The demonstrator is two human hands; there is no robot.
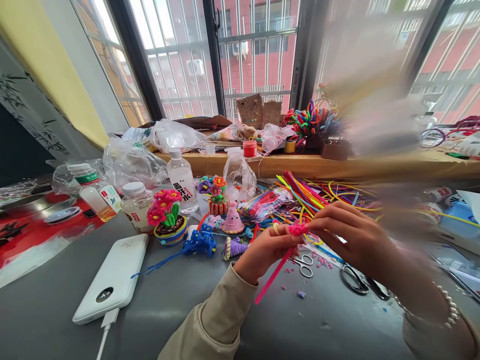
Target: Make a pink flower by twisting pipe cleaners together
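Note:
My left hand is closed on a pink pipe cleaner, whose straight tail hangs down toward the table. At its upper end the pipe cleaner is bunched into a small fuzzy pink piece. The fingertips of my right hand pinch that piece from the right. Just below the hands lie small white-handled scissors, with pink fluff scraps around them. Black-handled scissors rest under my right wrist. Behind my left hand stand a pink cone figure and a purple cone piece.
A white power bank with a cable lies at left. Pipe-cleaner flower pots, a blue pipe-cleaner bunch and bottles stand behind it. Loose coloured pipe cleaners spread across the back. A blurred pale shape covers the upper right.

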